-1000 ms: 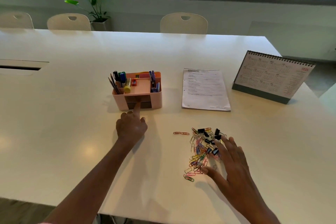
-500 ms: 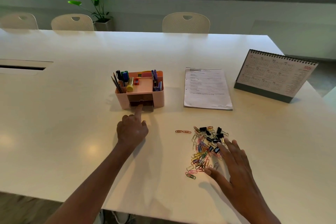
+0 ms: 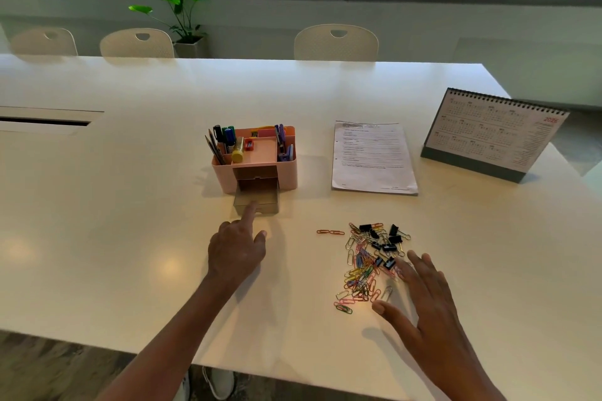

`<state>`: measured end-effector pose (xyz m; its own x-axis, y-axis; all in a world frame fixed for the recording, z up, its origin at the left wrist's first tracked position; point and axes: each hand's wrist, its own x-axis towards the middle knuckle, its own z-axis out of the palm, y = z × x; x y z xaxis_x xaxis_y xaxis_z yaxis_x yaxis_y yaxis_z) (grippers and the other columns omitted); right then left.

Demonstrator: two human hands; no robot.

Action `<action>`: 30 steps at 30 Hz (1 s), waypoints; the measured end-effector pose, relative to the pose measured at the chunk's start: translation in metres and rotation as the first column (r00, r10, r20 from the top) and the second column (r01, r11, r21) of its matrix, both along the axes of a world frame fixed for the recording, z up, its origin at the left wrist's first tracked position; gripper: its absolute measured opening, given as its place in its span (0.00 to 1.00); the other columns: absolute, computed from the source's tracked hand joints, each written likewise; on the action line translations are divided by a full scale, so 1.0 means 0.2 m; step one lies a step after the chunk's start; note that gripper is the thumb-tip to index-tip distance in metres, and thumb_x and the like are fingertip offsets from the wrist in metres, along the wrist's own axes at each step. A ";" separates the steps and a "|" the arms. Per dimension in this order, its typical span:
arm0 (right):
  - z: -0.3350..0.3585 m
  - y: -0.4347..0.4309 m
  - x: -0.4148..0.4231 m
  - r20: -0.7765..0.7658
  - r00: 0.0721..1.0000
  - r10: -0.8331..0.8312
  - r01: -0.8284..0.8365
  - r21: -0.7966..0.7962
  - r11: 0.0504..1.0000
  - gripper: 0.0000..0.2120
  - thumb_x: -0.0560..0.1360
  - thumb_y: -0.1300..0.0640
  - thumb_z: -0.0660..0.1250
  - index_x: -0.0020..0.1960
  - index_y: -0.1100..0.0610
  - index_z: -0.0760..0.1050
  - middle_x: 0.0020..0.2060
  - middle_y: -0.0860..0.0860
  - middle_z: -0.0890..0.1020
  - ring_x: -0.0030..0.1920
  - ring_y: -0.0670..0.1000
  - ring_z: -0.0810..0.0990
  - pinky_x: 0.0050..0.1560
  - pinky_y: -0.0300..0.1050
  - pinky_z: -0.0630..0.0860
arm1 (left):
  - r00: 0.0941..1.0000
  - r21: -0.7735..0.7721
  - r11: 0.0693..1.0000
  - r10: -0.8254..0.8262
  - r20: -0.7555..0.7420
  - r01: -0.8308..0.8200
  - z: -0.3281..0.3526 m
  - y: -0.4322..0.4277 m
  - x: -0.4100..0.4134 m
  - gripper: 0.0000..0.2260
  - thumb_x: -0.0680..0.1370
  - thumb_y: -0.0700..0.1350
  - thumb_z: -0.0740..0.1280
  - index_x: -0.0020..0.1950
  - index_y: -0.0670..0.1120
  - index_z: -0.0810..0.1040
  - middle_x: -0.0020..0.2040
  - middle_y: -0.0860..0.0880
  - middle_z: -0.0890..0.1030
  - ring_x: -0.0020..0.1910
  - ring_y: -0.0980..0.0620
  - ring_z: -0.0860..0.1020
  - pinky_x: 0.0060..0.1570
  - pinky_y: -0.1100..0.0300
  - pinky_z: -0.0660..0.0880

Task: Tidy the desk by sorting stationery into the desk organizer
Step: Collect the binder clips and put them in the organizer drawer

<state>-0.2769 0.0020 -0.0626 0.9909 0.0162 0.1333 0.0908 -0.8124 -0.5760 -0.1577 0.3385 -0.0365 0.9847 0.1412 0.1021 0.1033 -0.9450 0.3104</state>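
pink desk organizer point(image 3: 288, 172) on counter point(image 3: 130, 205), clear bottom drawer point(image 3: 260, 197) sticking out its front. left hand point(image 3: 236, 251): index fingertip on drawer's front lip, other fingers loosely curled, grip holding nothing. paper clips point(image 3: 361, 273) and black binder clips point(image 3: 387, 238) piled front-right of organizer; right hand point(image 3: 426, 312) flat, fingers spread, on pile's near edge

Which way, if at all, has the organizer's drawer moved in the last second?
Yes. The drawer has slid out of the pink organizer, toward the person; the organizer stays put beside the papers. The left hand touches the drawer front.
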 end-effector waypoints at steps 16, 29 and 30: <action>0.01 -0.17 0.07 0.020 0.986 -0.166 0.166 -0.014 0.986 0.26 0.78 0.48 0.74 0.73 0.53 0.75 0.66 0.53 0.81 0.61 0.53 0.80 0.56 0.49 0.82 | 0.954 -0.252 0.927 -0.237 0.182 0.278 0.02 -0.32 -0.13 0.17 0.80 0.51 0.73 0.68 0.53 0.81 0.46 0.54 0.82 0.46 0.54 0.79 0.48 0.54 0.81; 0.04 0.00 0.28 0.069 0.975 -0.210 0.222 -0.302 0.927 0.16 0.76 0.39 0.72 0.55 0.49 0.84 0.48 0.47 0.81 0.50 0.50 0.79 0.45 0.49 0.80 | 0.890 -0.231 0.861 -0.419 0.180 0.452 0.03 -0.87 -0.09 0.09 0.79 0.53 0.73 0.59 0.55 0.86 0.50 0.53 0.82 0.52 0.52 0.79 0.45 0.56 0.78; 0.04 -0.01 0.28 0.066 0.975 -0.212 0.222 -0.301 0.927 0.16 0.76 0.39 0.71 0.55 0.50 0.83 0.48 0.47 0.81 0.51 0.50 0.79 0.46 0.49 0.80 | 0.893 -0.221 0.867 -0.418 0.166 0.447 0.02 -0.88 -0.08 0.09 0.79 0.53 0.73 0.58 0.55 0.86 0.50 0.53 0.82 0.52 0.52 0.79 0.44 0.57 0.78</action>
